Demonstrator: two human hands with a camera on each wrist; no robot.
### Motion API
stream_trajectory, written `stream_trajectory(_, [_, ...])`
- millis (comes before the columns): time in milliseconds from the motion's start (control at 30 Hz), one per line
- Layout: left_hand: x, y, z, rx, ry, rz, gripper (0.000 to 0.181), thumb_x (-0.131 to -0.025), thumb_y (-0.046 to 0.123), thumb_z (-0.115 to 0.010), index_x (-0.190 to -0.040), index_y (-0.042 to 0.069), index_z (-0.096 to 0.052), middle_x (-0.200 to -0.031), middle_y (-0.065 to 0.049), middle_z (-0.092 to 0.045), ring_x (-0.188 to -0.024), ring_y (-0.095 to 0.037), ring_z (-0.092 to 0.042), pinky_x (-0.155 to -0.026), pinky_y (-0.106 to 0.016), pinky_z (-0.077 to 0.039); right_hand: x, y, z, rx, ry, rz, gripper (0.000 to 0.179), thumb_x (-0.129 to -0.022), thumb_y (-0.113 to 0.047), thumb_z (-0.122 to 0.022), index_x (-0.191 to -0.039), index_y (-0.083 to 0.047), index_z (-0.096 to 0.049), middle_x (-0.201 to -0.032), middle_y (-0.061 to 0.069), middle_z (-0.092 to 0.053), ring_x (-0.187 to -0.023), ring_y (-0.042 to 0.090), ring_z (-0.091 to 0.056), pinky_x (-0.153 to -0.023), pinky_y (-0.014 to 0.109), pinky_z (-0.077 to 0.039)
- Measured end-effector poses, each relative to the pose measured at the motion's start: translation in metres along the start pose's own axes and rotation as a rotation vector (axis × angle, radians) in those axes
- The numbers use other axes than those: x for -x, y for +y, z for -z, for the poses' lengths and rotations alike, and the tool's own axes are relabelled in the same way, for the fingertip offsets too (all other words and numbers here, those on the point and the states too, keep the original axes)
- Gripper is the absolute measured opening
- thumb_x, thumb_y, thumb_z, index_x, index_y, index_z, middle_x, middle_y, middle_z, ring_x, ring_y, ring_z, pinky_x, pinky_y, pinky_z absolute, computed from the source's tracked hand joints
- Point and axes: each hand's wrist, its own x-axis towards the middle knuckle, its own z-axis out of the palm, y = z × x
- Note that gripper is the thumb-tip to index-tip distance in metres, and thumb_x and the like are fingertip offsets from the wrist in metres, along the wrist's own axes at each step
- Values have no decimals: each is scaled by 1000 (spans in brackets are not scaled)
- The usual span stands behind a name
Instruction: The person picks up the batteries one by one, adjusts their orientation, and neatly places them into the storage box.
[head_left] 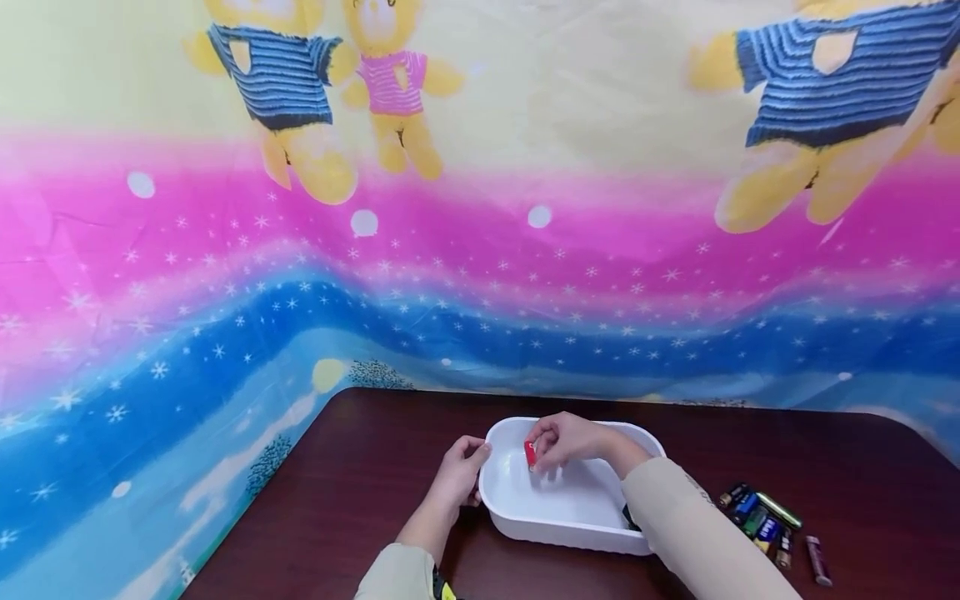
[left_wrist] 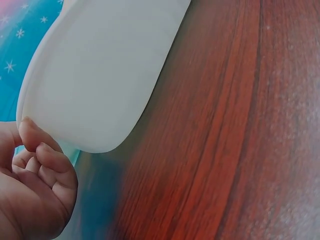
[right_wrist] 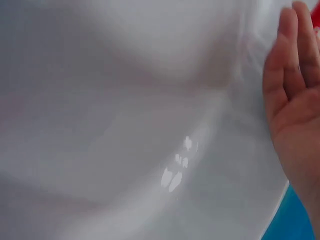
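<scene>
A white plastic basin (head_left: 577,537) with rounded corners stands on the table. My left hand (head_left: 459,471) grips its left end, thumb at the rim and fingers curled on the outside; the left wrist view shows the basin's pale outer side beside those fingers. Over the basin's inside, near the left end, my right hand (head_left: 566,442) pinches a small red battery (head_left: 530,454) between thumb and fingers. In the right wrist view the battery is mostly cut off at the edge. A dark item (head_left: 630,518) in the basin is partly hidden by the right sleeve.
Several loose batteries (head_left: 765,521) lie in a cluster on the dark wooden table (head_left: 360,483), right of the basin. A single dark reddish battery (head_left: 818,560) lies apart from them. Behind the table hangs a cloth (head_left: 480,275) printed with bears and snowflakes.
</scene>
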Motion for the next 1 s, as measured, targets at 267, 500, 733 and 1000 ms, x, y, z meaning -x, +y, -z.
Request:
stream_trajectory(267, [1, 0, -2, -6, 1, -1, 30, -94, 30, -53, -116, 11, -52, -79, -14, -57, -42, -11, -42, -40, -22, -40, -11, 1, -13, 190, 50, -25, 40, -72, -27, -79, -102, -11, -58, -69, 2, -57, -56, 16, -53, -53, 27, -44])
stream_trajectory(500, [1, 3, -1, -26, 4, -14, 28, -95, 27, -52, -117, 10, -50, -85, -14, -58, -40, -11, -40, -38, -21, -38, -19, 2, -26, 296, 85, 7, 39, -71, -34, -78, -98, -16, -57, -64, -2, -49, -53, 11, -45, -48, 24, -37])
stream_trajectory(733, [2, 3, 0, -16, 4, -24, 27, -95, 25, -51, -116, 8, -50, -79, -14, -57, -39, -10, -39, -38, -21, -37, -24, 1, -33, 417, 85, 56, 39, -71, -38, -78, -97, -18, -58, -66, -3, -50, -59, 10, -46, -54, 24, -38])
stream_trajectory(1000, [0, 1, -3, -6, 5, -39, 28, -95, 25, -51, -116, 7, -50, -88, -14, -58, -39, -9, -39, -37, -20, -36, -26, 5, -32, 453, 84, 85, 40, -71, -41, -77, -100, -22, -57, -63, -5, -47, -57, 9, -45, -54, 24, -38])
